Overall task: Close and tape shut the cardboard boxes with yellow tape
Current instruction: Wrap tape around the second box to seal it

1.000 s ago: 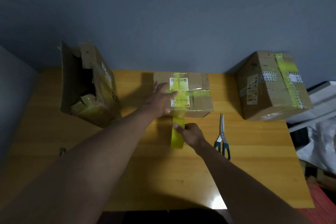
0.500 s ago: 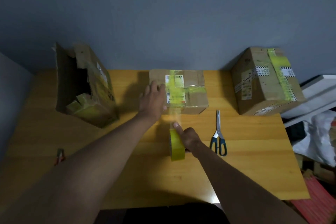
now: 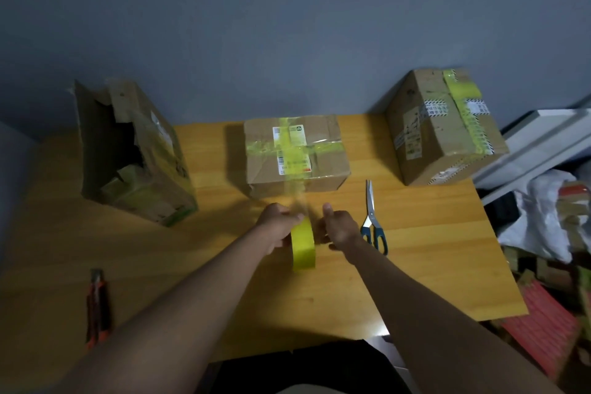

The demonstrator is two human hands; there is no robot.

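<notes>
The wooden table (image 3: 415, 265) carries three cardboard boxes. The torn box (image 3: 134, 150) at far left gapes open, with crumpled card inside. The right box (image 3: 444, 128) and the middle box (image 3: 295, 157) are closed and already striped with yellow. The middle box lies straight ahead of both hands, a strip of tape running from its near face back to the tape roll (image 3: 303, 243). The left hand (image 3: 278, 224) and right hand (image 3: 339, 229) grip the roll from either side. The scissors (image 3: 372, 221) lie just beside the right hand, which is nearer them.
</notes>
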